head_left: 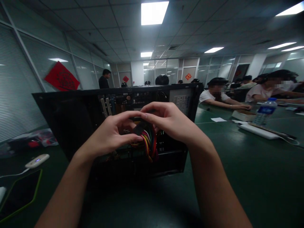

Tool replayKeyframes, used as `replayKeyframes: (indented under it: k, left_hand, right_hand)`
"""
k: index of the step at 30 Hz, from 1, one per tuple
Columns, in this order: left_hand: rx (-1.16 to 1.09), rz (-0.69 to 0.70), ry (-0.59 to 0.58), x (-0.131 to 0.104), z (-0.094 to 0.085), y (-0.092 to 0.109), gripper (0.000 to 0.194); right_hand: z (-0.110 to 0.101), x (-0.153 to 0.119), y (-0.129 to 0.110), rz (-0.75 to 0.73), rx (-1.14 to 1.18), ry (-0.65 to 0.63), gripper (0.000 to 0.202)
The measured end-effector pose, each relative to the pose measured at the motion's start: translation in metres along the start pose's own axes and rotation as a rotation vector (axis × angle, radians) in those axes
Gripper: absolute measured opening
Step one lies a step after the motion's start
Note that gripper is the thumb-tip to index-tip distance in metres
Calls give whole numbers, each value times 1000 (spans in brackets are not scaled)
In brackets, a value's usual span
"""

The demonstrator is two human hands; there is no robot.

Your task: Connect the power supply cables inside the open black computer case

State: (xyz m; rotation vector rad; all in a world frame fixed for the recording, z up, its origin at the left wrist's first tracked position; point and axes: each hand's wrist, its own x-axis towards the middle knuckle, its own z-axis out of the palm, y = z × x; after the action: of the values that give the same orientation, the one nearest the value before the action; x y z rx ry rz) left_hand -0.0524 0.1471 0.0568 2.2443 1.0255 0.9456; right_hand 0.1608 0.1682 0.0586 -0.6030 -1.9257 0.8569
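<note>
A black computer case point(68, 120) stands on the table in front of me with its side off. Inside it are the motherboard point(140, 96), memory sticks point(106, 106) and a labelled power supply point(181, 103). My left hand point(111, 133) is closed around a dark power connector point(139, 129), thumb at its lower side. From that connector a bundle of coloured wires point(149, 142), yellow, red and black among them, curves downward. My right hand point(171, 122) arches over the bundle, its thumb near the left fingertips and its other fingers partly hidden behind the wires.
On the left lie a phone with a green rim point(22, 193), a small white device point(37, 161) and a plastic-wrapped bundle point(33, 141). To the right are a water bottle point(266, 110), an open box point(243, 115) and a white bar-shaped object point(258, 130). Other people sit farther back.
</note>
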Motion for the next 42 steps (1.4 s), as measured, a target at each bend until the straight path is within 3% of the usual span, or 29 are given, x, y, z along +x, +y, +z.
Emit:
replayKeyframes:
  k: [9,20,24,29,34,37,42]
  left_hand:
    - [213,55,-31,0,-7,0,72]
    - [216,198,45,2,-13,-15,70]
    - [130,190,95,3,-16,-19,68]
    - [61,138,192,1,-23,-23,73]
    - [77,54,129,2,-23,-28,69]
    - [167,36,108,7,-21,-36,64]
    - [679,16,123,17,-19,-57,38]
  right_hand:
    - [6,3,2,-74,-80,-13,29]
    - [15,11,12,-280,-131,34,27]
    - [19,18,22,-397,-304,138,29]
    - [28,19,37,-581,-680,255,37]
    - [33,14,53,-776,-882,210,30]
    - [33,15,62,-694,-921,136,27]
    - [36,21,77,-306,-989,9,25]
